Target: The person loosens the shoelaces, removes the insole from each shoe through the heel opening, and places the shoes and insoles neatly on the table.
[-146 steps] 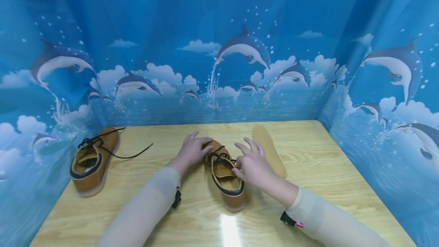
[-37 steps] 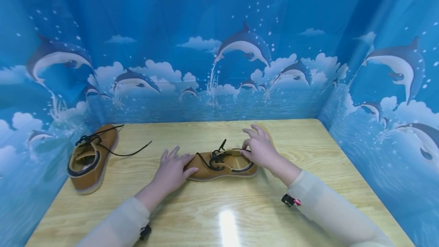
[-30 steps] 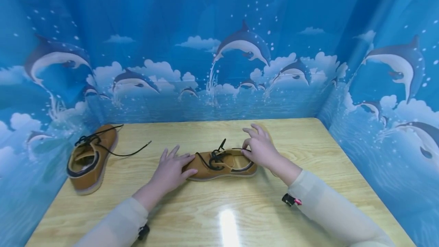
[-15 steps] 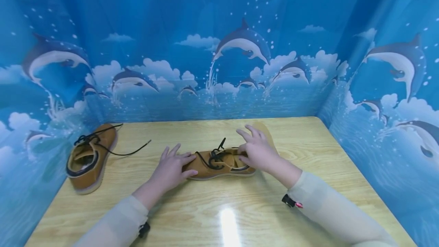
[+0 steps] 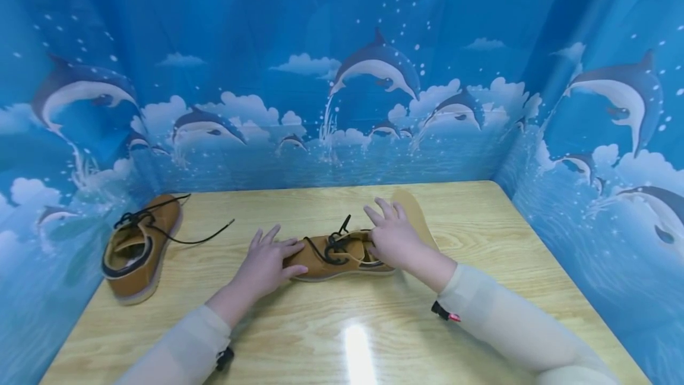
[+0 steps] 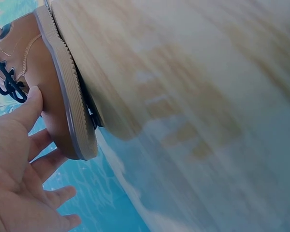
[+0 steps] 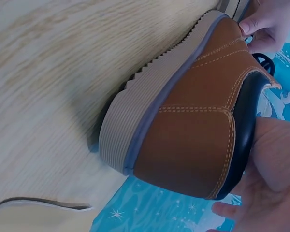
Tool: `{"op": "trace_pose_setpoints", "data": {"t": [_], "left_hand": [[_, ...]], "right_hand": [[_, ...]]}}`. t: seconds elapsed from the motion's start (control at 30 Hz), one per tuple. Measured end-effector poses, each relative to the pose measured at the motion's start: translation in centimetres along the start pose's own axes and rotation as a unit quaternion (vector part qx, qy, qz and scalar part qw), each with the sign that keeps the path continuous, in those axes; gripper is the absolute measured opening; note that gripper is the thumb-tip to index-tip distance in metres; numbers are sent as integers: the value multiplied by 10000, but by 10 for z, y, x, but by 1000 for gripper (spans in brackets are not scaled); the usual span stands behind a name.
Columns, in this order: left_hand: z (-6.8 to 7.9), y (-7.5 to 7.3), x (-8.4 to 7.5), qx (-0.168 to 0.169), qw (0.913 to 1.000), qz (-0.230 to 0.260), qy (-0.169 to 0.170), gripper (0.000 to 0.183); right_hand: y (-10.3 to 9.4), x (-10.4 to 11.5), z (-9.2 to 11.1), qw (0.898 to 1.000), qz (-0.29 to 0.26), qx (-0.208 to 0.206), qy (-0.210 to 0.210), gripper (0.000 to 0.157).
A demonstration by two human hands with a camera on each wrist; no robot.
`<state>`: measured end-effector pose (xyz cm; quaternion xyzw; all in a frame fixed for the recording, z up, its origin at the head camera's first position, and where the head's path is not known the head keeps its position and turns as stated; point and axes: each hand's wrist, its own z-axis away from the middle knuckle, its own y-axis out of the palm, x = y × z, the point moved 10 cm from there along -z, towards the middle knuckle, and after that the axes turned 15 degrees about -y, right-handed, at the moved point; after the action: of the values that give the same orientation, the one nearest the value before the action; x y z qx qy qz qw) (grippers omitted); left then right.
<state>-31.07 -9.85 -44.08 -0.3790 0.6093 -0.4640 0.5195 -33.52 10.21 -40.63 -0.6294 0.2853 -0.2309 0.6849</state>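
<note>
A brown leather shoe with black laces lies sole down across the middle of the table, toe to the left. My left hand holds its toe. In the left wrist view the thumb presses the upper and two fingers reach the toe's tip. My right hand is at the shoe's opening, some fingers raised and spread. Its thumb and forefinger reach down into the opening, their tips hidden; I cannot tell what they hold. In the right wrist view the heel stands before my right hand.
Another brown shoe stands at the table's left edge, one lace trailing right. A tan insole lies behind my right hand. A blue dolphin-print curtain surrounds the wooden table at the back and sides.
The shoe was turned from pointing away to lying crosswise. My right hand then moved from the heel end slightly left and deeper into the opening. My left hand stays on the toe.
</note>
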Motion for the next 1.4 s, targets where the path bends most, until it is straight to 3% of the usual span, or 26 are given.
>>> {"op": "trace_pose_setpoints", "data": {"t": [0.23,0.63,1.03,1.2,1.4], "left_hand": [[0,-1,0,52,10000,15,-37,62],[-1,1,2,104,9999,56,-116,63],[-1,3,3,173,9996,97,-192,63],[-2,1,1,178,9996,80,-196,63],[-1,-1,0,148,9997,100,-189,63]], "right_hand": [[9,0,-2,9992,-29,388,122,20],[12,1,-8,9981,-239,565,-30,30],[20,4,-28,9860,537,1388,-746,24],[21,1,-27,9885,314,1308,-685,24],[14,-3,-25,9905,-757,536,-1019,26]]}}
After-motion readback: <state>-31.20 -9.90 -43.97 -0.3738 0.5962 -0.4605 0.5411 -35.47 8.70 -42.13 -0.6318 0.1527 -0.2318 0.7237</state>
